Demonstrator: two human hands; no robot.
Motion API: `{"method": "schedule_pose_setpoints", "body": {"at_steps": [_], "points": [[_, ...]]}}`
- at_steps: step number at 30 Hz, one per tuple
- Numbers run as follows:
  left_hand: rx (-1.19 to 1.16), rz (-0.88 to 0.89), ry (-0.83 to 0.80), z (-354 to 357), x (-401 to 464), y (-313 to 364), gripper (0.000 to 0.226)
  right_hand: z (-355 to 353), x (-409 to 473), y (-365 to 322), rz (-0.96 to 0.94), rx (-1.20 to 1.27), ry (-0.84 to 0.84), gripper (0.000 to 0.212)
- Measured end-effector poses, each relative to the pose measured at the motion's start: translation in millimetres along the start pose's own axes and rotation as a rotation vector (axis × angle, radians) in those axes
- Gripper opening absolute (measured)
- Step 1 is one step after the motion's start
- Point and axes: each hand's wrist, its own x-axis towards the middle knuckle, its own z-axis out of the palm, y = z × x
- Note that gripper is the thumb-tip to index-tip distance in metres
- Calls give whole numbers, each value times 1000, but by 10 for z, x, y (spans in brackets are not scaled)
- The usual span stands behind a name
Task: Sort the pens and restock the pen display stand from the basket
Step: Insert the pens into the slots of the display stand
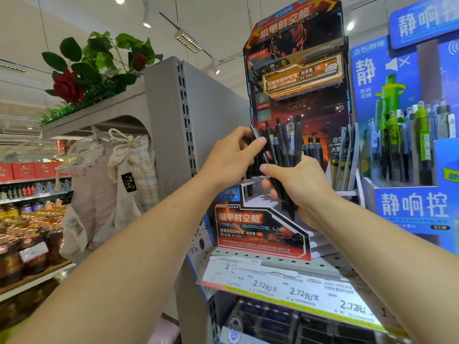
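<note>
The right hand [308, 194] clenches a fanned bundle of black plastic pens [283, 150] above the red-and-black cardboard pen display stand [263, 234]; the left hand [231, 157] pinches one. Pulling it may drag neighbours loose, spilling them off the shelf's front edge.

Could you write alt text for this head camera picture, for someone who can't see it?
Seen from above the arms, a person's right hand grips a bundle of black pens in front of a red and black pen display stand on a shop shelf, while the left hand pinches one pen from the bundle. A blue pen display stands to the right.
</note>
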Motion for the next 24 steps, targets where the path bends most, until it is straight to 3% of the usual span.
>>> {"method": "schedule_pose_setpoints", "body": {"at_steps": [6, 9, 12, 18, 24], "points": [[-218, -74, 116, -44, 14, 22, 4, 16, 6, 2, 5, 38, 9, 7], [-452, -143, 303, -81, 3, 27, 14, -23, 51, -18, 29, 128, 79, 13], [-518, -126, 444, -95, 11, 39, 19, -84, 83, -49, 32, 121, 138, 12], [-383, -56, 520, -34, 6, 29, 56, -74, 95, -83, 66, 95, 155, 20], [-163, -43, 470, -16, -12, 28, 40, -67, 65, -109, 59, 79, 187, 30]]}}
